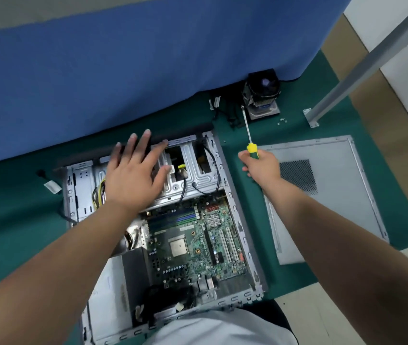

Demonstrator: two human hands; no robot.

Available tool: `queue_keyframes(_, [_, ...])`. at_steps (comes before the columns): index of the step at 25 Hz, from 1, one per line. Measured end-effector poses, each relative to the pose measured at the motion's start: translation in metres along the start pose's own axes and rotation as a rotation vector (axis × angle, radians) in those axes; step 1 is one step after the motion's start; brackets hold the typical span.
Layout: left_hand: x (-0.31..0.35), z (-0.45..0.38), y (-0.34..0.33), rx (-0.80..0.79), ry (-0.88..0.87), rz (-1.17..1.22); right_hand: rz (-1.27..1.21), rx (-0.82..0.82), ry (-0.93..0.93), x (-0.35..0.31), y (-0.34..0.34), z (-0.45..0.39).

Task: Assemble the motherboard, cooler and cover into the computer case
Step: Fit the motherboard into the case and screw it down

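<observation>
The motherboard (pixel 193 245) lay in the case (pixel 237 207). The right hand (pixel 262 166) gripped a screwdriver (pixel 247 131) pointing toward the cooler (pixel 262 95); the left hand (pixel 133 175) lay spread.

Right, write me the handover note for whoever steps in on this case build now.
Left hand: open, fingers spread, palm over the drive cage at the far end of the computer case; holds nothing.
Right hand: shut on the screwdriver, handle in the fist, tip pointing away toward the cooler.
Motherboard: lying inside the case, CPU socket bare; whether it is screwed down cannot be told.
Cooler: not yet fitted, standing on the green mat beyond the case, with a few loose screws to its right.
Cover: off, flat on the mat to the right of the case.
Left to do: mount the cooler, close the cover.
</observation>
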State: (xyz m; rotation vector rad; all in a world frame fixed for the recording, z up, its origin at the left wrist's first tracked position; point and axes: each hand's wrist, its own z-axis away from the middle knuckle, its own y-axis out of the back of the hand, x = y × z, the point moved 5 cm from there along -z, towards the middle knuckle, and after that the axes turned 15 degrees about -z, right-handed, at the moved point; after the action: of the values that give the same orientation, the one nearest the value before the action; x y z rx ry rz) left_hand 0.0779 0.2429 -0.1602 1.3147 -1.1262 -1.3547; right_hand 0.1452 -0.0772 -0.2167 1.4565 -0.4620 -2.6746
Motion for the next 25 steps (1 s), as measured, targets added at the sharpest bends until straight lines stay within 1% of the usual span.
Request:
queue_keyframes(3, [0.002, 0.002, -0.009, 0.086, 0.024, -0.035, 0.107, 0.003, 0.014, -0.007, -0.018, -0.034])
queue_keyframes(7, [0.000, 0.000, -0.012, 0.129, 0.047, -0.035, 0.229, 0.057, 0.104, -0.011, -0.049, -0.070])
queue_keyframes(11, [-0.001, 0.002, -0.012, 0.166, 0.054, -0.023, 0.386, 0.093, 0.222, -0.004, -0.072, -0.078])
queue_keyframes(15, [0.001, 0.002, -0.012, 0.186, 0.059, -0.025, 0.387, 0.142, 0.267, -0.003, -0.073, -0.078])
queue_keyframes(18, [0.001, 0.002, -0.012, 0.197, 0.055, -0.025, 0.516, 0.121, 0.292, -0.006, -0.075, -0.081])
queue_keyframes(21, [0.000, 0.001, -0.013, 0.198, 0.051, -0.035, 0.606, 0.094, 0.272, -0.011, -0.076, -0.082])
queue_keyframes(23, [0.000, 0.000, -0.012, 0.199, 0.050, -0.044, 0.570, 0.087, 0.216, -0.012, -0.072, -0.078])
queue_keyframes(25, [0.000, -0.001, -0.013, 0.204, 0.047, -0.056, 0.404, 0.111, 0.133, -0.011, -0.060, -0.069])
